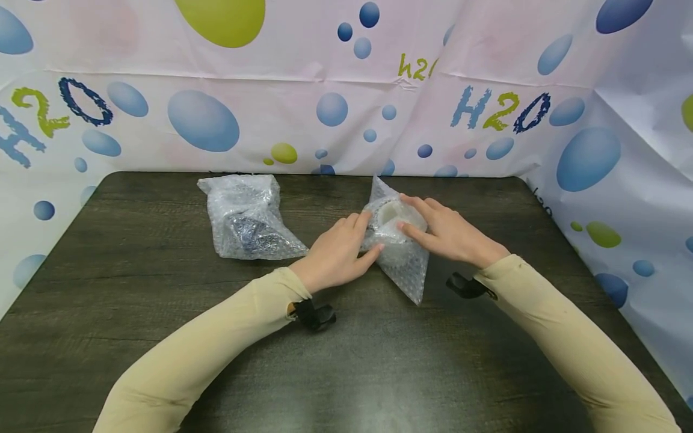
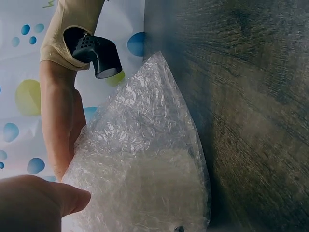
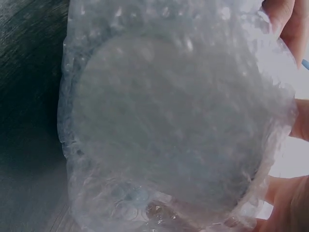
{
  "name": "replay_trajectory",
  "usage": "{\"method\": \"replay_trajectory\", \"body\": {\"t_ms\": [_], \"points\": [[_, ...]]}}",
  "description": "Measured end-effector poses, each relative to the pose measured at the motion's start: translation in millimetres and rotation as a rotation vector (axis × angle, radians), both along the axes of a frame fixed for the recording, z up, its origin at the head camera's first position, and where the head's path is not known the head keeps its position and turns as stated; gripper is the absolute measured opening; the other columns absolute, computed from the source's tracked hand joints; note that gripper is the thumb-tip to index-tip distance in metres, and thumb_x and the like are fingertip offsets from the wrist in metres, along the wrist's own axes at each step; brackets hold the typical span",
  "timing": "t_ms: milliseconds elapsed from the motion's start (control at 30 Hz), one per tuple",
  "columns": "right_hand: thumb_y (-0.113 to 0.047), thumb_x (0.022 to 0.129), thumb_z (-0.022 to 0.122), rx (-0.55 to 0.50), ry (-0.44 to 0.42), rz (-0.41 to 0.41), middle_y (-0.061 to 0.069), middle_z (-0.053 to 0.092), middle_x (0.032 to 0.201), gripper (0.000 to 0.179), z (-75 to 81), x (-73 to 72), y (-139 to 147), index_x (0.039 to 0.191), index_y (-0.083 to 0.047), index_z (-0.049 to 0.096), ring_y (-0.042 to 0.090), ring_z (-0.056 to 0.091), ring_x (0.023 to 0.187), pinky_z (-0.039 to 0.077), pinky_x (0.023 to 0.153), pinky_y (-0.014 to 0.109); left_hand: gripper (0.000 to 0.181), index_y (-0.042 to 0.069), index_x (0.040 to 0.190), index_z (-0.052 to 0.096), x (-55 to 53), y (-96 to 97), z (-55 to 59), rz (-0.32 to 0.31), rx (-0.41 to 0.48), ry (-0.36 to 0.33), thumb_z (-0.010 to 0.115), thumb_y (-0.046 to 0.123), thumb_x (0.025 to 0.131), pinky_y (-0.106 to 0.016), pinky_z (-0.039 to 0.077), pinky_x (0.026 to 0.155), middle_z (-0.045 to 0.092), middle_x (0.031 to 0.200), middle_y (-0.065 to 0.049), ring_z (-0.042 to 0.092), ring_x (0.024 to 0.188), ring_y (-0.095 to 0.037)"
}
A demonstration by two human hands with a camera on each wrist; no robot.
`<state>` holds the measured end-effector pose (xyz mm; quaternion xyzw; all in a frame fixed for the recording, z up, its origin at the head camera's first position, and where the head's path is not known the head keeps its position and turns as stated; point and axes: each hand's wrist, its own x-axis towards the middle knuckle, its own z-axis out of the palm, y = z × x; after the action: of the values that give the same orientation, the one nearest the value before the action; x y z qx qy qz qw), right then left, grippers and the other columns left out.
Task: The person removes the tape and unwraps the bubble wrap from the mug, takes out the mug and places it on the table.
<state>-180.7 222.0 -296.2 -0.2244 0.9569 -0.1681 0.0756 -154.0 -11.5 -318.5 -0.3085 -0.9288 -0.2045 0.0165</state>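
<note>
A bubble-wrapped package [image 1: 403, 264] with a pale round item inside lies between both hands in the head view. My left hand [image 1: 338, 249] touches its left side, thumb and fingers stretched out. From the right, my right hand [image 1: 449, 231] rests on its upper part with thumb and fingers spread. Close up in the left wrist view, the clear wrap [image 2: 145, 125] tapers to a pointed corner, and the left thumb [image 2: 67, 195] lies beside it. A broad pale round face [image 3: 169, 116] shows blurred through the bubbles in the right wrist view.
To the left lies a second bubble-wrapped package [image 1: 246, 195] with something dark in its lower part. Both stand on a dark wood-grain table [image 1: 335, 361]. A white sheet [image 1: 281, 102] with blue and green dots hangs behind and beside the table.
</note>
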Motion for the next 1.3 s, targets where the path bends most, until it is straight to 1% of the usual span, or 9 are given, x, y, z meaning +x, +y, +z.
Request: {"method": "replay_trajectory", "body": {"t_ms": [167, 267, 367, 533, 667, 833, 967, 1167, 1300], "points": [[-0.052, 0.101, 0.033, 0.042, -0.020, 0.037, 0.024, 0.040, 0.140, 0.067, 0.3, 5.7, 3, 0.156, -0.019, 0.014, 0.032, 0.061, 0.100, 0.046, 0.089, 0.054, 0.066, -0.002, 0.145, 0.033, 3.1, -0.5, -1.7, 0.021, 0.017, -0.028, 0.048, 0.042, 0.099, -0.042, 0.052, 0.088, 0.053, 0.131, -0.019, 0.056, 0.115, -0.031], [-0.048, 0.103, 0.029, 0.042, -0.066, 0.068, 0.024, 0.031, 0.149, 0.064, 2.5, 8.2, 6, 0.156, -0.022, 0.003, 0.039, 0.052, 0.119, 0.040, 0.098, 0.059, 0.070, 0.001, 0.148, 0.029, 3.9, 0.8, -0.8, 0.045, 0.030, -0.080, 0.043, 0.048, 0.099, -0.045, 0.050, 0.093, 0.048, 0.139, -0.019, 0.051, 0.123, -0.032], [-0.045, 0.104, 0.028, 0.010, -0.114, 0.085, 0.021, 0.012, 0.158, 0.064, 4.0, 9.7, 9, 0.156, -0.023, -0.002, 0.044, 0.030, 0.139, 0.028, 0.106, 0.064, 0.069, 0.005, 0.150, 0.027, 3.3, 2.2, 0.9, 0.055, 0.034, -0.108, 0.038, 0.051, 0.100, -0.045, 0.051, 0.090, 0.047, 0.137, -0.017, 0.052, 0.121, -0.032], [-0.040, 0.103, 0.036, -0.068, -0.097, 0.108, 0.019, 0.002, 0.160, 0.062, 2.1, 12.6, 14, 0.156, -0.018, 0.012, 0.044, 0.022, 0.142, 0.028, 0.106, 0.064, 0.057, 0.009, 0.143, 0.039, 1.3, 2.2, 2.4, 0.048, 0.072, -0.067, 0.045, 0.046, 0.100, -0.039, 0.051, 0.073, 0.050, 0.121, -0.014, 0.055, 0.097, -0.025], [-0.035, 0.102, 0.044, -0.105, -0.012, 0.101, 0.020, 0.014, 0.157, 0.058, -1.6, 15.0, 15, 0.152, -0.013, 0.027, 0.043, 0.028, 0.139, 0.033, 0.103, 0.062, 0.052, 0.007, 0.139, 0.043, 1.1, 3.2, 1.6, 0.034, 0.135, -0.040, 0.049, 0.040, 0.099, -0.040, 0.052, 0.078, 0.045, 0.129, -0.015, 0.053, 0.105, -0.026], [-0.027, 0.094, 0.062, -0.146, 0.216, 0.014, 0.021, 0.048, 0.134, 0.043, -4.1, 21.3, 5, 0.129, -0.001, 0.058, 0.038, 0.052, 0.117, 0.046, 0.090, 0.054, 0.045, 0.012, 0.142, 0.046, 0.8, 7.5, 1.2, -0.025, 0.154, 0.003, 0.050, 0.029, 0.101, -0.046, 0.049, 0.093, 0.038, 0.144, -0.018, 0.047, 0.127, -0.033], [-0.027, 0.087, 0.071, -0.109, 0.350, -0.076, 0.021, 0.065, 0.111, 0.036, 2.3, 27.7, -8, 0.107, 0.003, 0.070, 0.035, 0.064, 0.095, 0.052, 0.077, 0.049, 0.038, 0.017, 0.138, 0.054, 0.2, 10.1, 2.8, -0.048, 0.116, 0.049, 0.050, 0.025, 0.101, -0.049, 0.042, 0.103, 0.043, 0.145, -0.017, 0.047, 0.129, -0.035], [-0.031, 0.084, 0.074, 0.046, 0.309, -0.170, 0.017, 0.071, 0.083, 0.036, 18.2, 27.3, -26, 0.099, 0.001, 0.074, 0.022, 0.060, 0.053, 0.047, 0.044, 0.035, 0.035, 0.012, 0.132, 0.059, -1.4, 11.9, 6.6, -0.058, 0.104, 0.075, 0.053, 0.022, 0.099, -0.047, 0.043, 0.103, 0.048, 0.141, -0.018, 0.050, 0.127, -0.033], [-0.028, 0.083, 0.075, 0.099, 0.283, -0.183, 0.013, 0.066, 0.066, 0.033, 24.6, 25.3, -34, 0.097, 0.002, 0.074, 0.017, 0.050, 0.042, 0.039, 0.038, 0.029, 0.034, 0.011, 0.131, 0.060, -1.5, 13.2, 7.8, -0.053, 0.112, 0.082, 0.053, 0.021, 0.099, -0.046, 0.046, 0.099, 0.048, 0.141, -0.019, 0.052, 0.125, -0.033]]}}
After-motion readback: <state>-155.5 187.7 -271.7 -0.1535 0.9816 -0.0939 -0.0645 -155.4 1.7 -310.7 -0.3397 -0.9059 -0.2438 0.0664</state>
